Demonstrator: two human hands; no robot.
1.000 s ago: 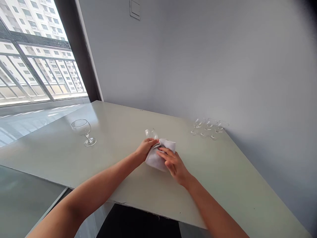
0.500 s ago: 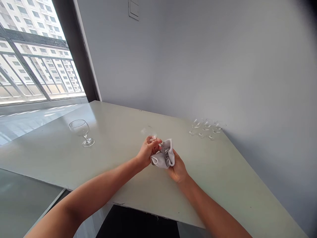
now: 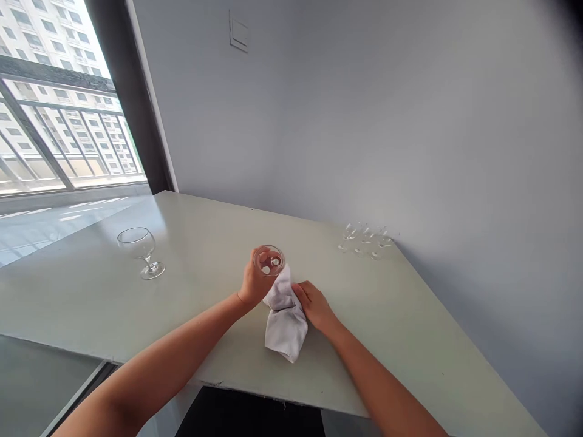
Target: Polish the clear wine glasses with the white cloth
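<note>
Plainly, the white cloth is soft and matt, bunched into deep folds up top and hanging loose to a pointed lower corner. Pinched at its right edge, it sits in the closed grip of the right hand. Just above the cloth, toward its left, is the drinking glass, with the grip of the left hand wrapped around it. Clear and smooth, it shows a round rim turned toward the viewer, with fingers and bright glints visible through it (any stem is hidden). Well left of the cloth, a rounded stemmed goblet stands upright on the pale, faintly glossy surface. Beyond the cloth to the right, smaller stemmed glasses cluster near the wall.
</note>
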